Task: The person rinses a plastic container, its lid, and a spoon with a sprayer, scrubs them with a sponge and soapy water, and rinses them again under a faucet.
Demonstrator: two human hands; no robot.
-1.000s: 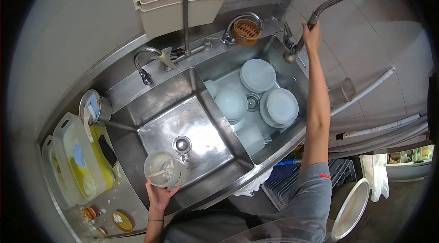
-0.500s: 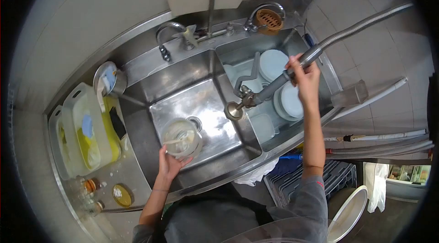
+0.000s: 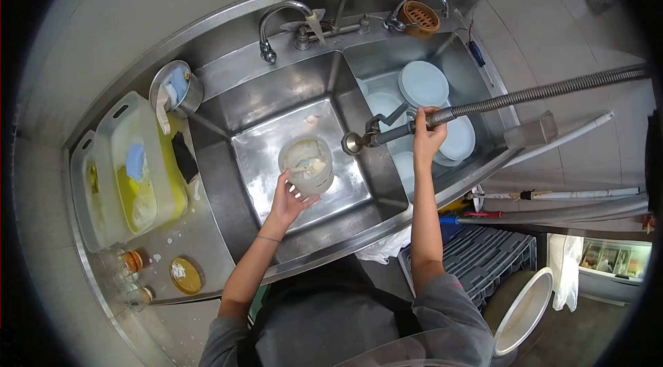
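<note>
My left hand (image 3: 293, 201) holds a round clear container (image 3: 306, 167) by its lower side over the left sink basin (image 3: 252, 139); something pale lies inside the container. My right hand (image 3: 429, 136) is wrapped round the grey handle of a spray hose (image 3: 395, 133). The metal spray head (image 3: 352, 143) points left, near the divider between the basins, to the right of the container. No water stream can be made out. White plates (image 3: 423, 84) sit in water in the right basin (image 3: 373, 77), behind and beside the hose.
Two faucets (image 3: 266, 49) stand behind the basins. On the left counter are a plastic tub (image 3: 176, 205) with yellow liquid, a metal pot (image 3: 193, 94), a yellow lid (image 3: 186, 276) and glass jars (image 3: 138, 296). Below right are a dark rack (image 3: 490, 256) and a large bowl (image 3: 521, 312).
The container and my left hand have moved up and to the right. My right hand has moved down and left, and the hose now lies flatter. The view has shifted slightly.
</note>
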